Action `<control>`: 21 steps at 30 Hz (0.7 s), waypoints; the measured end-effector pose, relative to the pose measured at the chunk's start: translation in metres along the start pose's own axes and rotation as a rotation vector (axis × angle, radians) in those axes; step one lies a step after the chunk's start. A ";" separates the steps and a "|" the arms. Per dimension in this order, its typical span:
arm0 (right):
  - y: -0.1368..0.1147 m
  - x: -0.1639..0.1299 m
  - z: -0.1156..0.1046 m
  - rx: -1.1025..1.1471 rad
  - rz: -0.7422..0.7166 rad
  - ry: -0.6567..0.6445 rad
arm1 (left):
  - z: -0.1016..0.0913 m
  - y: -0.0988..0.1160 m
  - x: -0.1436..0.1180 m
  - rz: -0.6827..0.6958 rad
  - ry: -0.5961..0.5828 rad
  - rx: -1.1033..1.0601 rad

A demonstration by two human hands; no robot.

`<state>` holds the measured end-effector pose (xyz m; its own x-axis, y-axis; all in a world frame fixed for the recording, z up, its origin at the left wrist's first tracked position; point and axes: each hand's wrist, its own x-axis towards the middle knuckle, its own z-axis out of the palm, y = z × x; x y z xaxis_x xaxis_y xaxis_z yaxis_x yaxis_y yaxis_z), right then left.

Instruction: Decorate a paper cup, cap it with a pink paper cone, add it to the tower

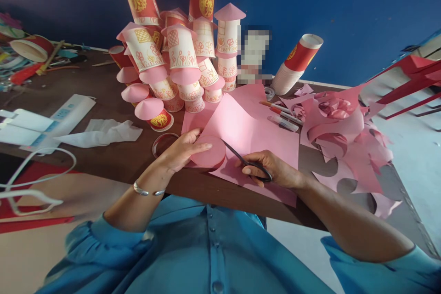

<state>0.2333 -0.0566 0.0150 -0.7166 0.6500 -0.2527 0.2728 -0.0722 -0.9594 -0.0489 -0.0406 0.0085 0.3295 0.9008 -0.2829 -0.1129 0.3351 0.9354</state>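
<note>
A: Item one, nearest: left hand (181, 149), fingers pinched on a pink disc (208, 151) at the near edge of the tabletop (113, 158). The disc looks partly joined to the pink sheet (251, 135) under it; I cannot tell how far it is cut free.

B: Item two: right hand (275, 171), fingers closed through the loops of the scissors (246, 161). The blades lie narrow, tip at the disc's right rim.

A: Risk, as I judge it: the left fingertips sit close to the blade line. A slip there nicks a finger, or the cut wanders off the curve and spoils the disc.

B: Also the sheet overhangs the near edge; a tug could slide it or tear it at the cut.

A: Item three, right: scrap heap (344, 142) of pink offcuts, with pens (284, 117) just behind the sheet. An elbow sweep would push them off.

B: Item four, farther: cup tower (182, 59), pink cones on top, touching the sheet's far edge. A jolted sheet might topple it.

A: Item five, far right: cup stack (296, 66), leaning.
</note>
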 end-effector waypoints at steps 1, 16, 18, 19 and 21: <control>0.001 0.000 0.000 -0.006 0.002 0.001 | 0.001 0.001 0.000 -0.013 -0.008 -0.001; 0.003 0.001 -0.006 -0.024 -0.045 -0.042 | -0.002 0.001 0.001 0.011 0.057 0.084; 0.002 0.001 -0.006 -0.021 -0.040 -0.037 | -0.002 0.000 0.000 0.008 0.013 0.047; 0.002 0.000 -0.006 -0.018 -0.034 -0.032 | -0.002 0.000 0.000 0.001 -0.003 0.029; 0.002 -0.001 -0.006 -0.015 -0.026 -0.024 | -0.002 0.000 0.000 0.000 0.013 0.014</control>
<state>0.2380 -0.0527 0.0142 -0.7386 0.6334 -0.2307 0.2631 -0.0442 -0.9637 -0.0506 -0.0401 0.0085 0.3171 0.9044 -0.2855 -0.0997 0.3311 0.9383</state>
